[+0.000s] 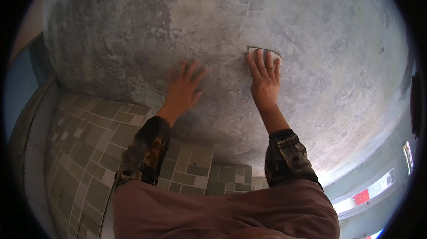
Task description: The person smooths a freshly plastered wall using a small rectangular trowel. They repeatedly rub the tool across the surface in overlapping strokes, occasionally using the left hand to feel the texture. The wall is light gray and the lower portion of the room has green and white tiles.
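Note:
A broad grey, mottled plaster wall (213,21) fills most of the view, with patchy scuffs across it. Against it my right hand (265,79) presses a small pale sheet (255,50), apparently sandpaper, flat under its fingers. Only the sheet's top edge and a corner show past the fingertips; the palm hides the rest. To the left and slightly lower, my left hand (182,90) rests on the bare plaster with fingers spread, holding nothing. Both forearms reach up in dark patterned sleeves.
Tiled steps (93,150) in grey-green and pale rectangles lie below the wall, at left and lower middle. A window opening (364,194) with a red patch shows at lower right. A bluish wall strip (20,88) stands at far left.

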`<state>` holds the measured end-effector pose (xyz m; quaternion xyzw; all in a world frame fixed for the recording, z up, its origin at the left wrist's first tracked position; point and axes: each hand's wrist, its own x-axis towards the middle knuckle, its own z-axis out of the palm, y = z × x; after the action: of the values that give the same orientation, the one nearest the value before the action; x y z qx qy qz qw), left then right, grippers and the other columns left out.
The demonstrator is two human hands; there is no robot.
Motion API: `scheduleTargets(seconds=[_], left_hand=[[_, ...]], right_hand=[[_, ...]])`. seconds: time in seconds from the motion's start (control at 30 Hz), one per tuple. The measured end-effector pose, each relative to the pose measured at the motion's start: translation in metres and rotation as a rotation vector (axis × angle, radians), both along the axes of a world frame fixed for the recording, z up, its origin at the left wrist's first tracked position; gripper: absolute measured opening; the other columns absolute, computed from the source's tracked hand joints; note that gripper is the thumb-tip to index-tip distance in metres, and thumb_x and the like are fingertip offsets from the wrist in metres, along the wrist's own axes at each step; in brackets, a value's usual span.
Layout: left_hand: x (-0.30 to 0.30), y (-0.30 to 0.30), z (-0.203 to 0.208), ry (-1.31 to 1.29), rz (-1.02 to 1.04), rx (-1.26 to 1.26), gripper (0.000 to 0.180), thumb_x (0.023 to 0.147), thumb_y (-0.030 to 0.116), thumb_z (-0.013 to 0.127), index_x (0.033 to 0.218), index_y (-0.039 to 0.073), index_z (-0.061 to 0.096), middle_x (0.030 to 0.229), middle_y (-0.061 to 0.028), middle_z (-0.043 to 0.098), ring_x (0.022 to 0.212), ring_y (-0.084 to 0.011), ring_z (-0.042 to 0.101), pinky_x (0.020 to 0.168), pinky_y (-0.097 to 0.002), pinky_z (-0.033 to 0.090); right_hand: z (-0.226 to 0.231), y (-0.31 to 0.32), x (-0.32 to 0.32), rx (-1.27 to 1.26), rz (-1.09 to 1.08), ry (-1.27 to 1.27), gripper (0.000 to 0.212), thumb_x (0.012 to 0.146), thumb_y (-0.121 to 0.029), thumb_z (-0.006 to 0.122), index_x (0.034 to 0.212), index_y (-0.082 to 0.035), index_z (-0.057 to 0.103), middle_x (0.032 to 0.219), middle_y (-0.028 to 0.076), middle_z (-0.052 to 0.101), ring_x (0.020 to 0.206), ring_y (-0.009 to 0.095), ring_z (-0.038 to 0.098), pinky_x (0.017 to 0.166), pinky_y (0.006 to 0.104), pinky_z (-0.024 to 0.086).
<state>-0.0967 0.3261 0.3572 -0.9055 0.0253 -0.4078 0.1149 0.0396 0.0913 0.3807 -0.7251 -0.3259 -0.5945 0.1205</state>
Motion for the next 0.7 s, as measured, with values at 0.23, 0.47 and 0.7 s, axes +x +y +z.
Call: scheduleTargets(seconds=[0.23, 0.47, 0.7], left_hand=[[-0.008, -0.006, -0.016, 0.077, 0.138, -0.172, 0.102, 0.069, 0.038, 0.081, 0.151, 0.026, 0.022, 0.158, -0.0122, 0.008, 0.143, -0.0447, 0.008, 0.1, -0.0788, 0.017], [0.0, -0.025, -0.015, 0.129, 0.287, -0.28, 0.119, 0.058, 0.037, 0.089, 0.151, 0.028, 0.017, 0.159, -0.0129, 0.001, 0.143, -0.0472, 0.001, 0.098, -0.0799, 0.02], [0.011, -0.024, -0.015, 0.161, 0.367, -0.28, 0.127, 0.054, 0.039, 0.09, 0.152, 0.033, 0.01, 0.16, -0.0092, -0.006, 0.144, -0.0446, -0.004, 0.097, -0.0809, 0.02]], right_hand=[[-0.018, -0.004, -0.004, -0.291, 0.035, -0.106, 0.062, 0.083, 0.004, 0.053, 0.139, -0.022, 0.05, 0.146, 0.002, 0.045, 0.137, 0.025, 0.038, 0.114, 0.05, 0.028], [-0.031, 0.005, -0.012, -0.241, 0.016, -0.029, 0.057, 0.085, 0.001, 0.054, 0.138, -0.022, 0.051, 0.143, 0.002, 0.048, 0.135, 0.026, 0.041, 0.114, 0.0512, 0.029], [-0.062, -0.006, 0.0, -0.312, 0.09, -0.045, 0.062, 0.082, 0.002, 0.054, 0.138, -0.022, 0.05, 0.143, 0.002, 0.047, 0.135, 0.026, 0.04, 0.114, 0.0518, 0.028]])
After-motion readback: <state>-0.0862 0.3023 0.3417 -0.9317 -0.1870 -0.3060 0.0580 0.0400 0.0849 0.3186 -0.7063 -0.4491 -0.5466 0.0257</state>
